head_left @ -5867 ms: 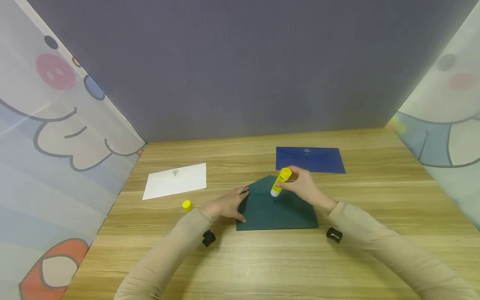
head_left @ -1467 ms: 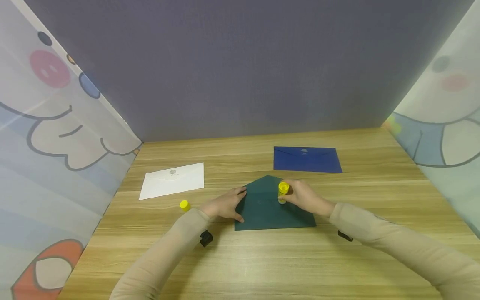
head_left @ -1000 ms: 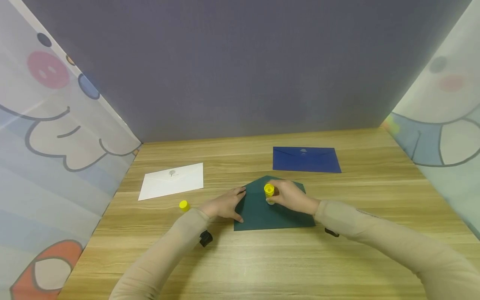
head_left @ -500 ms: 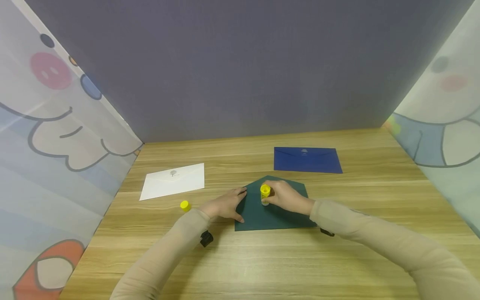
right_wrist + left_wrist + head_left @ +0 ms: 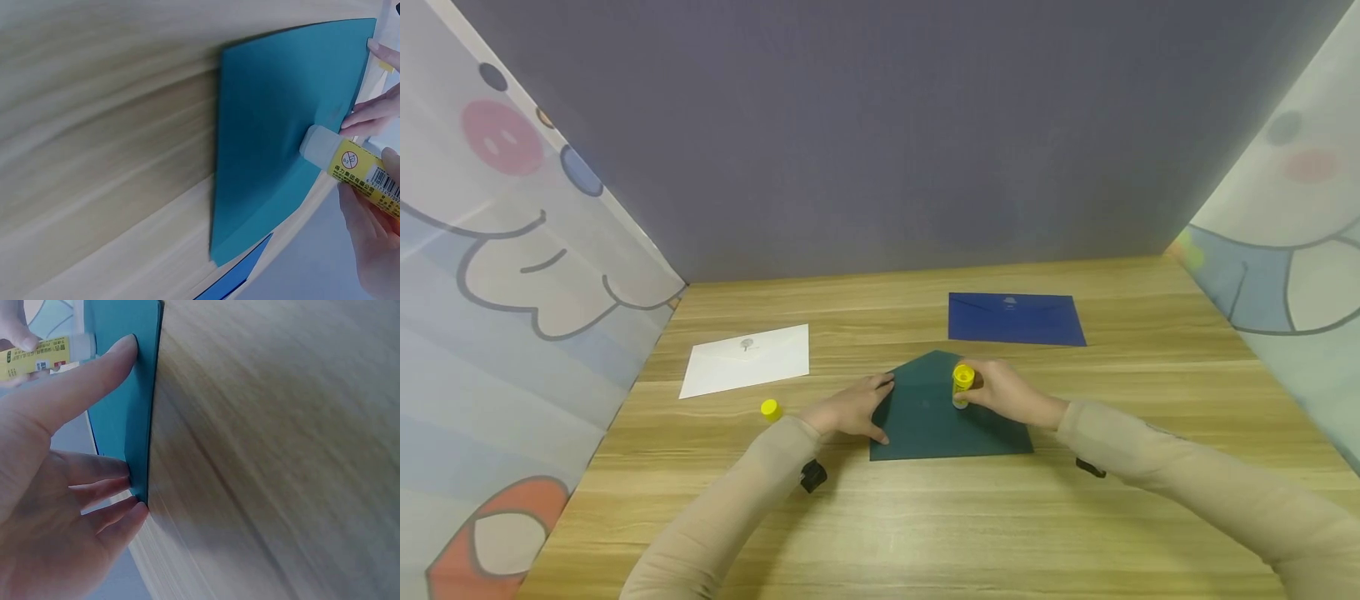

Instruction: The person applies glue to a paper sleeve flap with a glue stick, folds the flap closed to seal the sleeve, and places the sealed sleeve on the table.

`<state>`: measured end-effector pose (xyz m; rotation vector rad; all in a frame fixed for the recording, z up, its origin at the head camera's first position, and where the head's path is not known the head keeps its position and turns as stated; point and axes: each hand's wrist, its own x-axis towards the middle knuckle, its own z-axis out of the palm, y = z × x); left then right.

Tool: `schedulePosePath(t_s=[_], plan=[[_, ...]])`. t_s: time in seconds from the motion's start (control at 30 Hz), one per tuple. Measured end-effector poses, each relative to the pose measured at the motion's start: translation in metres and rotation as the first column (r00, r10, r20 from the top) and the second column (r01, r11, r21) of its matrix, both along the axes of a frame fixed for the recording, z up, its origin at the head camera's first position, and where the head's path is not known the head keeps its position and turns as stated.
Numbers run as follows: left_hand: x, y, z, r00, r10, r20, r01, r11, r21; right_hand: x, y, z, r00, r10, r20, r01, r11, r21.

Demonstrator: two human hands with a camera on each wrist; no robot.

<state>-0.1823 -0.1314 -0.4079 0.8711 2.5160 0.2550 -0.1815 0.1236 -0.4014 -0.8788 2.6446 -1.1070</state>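
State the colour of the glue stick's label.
The label is yellow with dark print, clearest in the right wrist view.

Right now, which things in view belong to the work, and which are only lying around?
For the job:
glue stick, held by right hand
green envelope, touched by left hand
yellow cap, probably

Seemingly lying about:
white envelope
blue envelope

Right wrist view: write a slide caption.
Right-hand fingers hold a yellow glue stick, white end against a teal envelope.
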Motion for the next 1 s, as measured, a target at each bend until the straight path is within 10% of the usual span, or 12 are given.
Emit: schedulePosePath(t_s=[0.33,0.6,1.0], plan=[[0.001,0.0,0.002,1.0,-0.004,0.003,0.004,1.0,-0.003,-0.004,0.011,0.001,0.999,-0.027,-0.031,0.028,1.0,0.011],[0.001,0.0,0.003,1.0,-0.006,0.002,0.006,1.0,-0.004,-0.008,0.025,0.01,0.99,0.103,-0.102,-0.088,0.986,0.143],[0.002,0.0,0.003,1.0,-0.003,0.002,0.003,1.0,0.007,-0.001,0.026,0.015,0.873,0.343,-0.348,-0.095,0.818,0.568]])
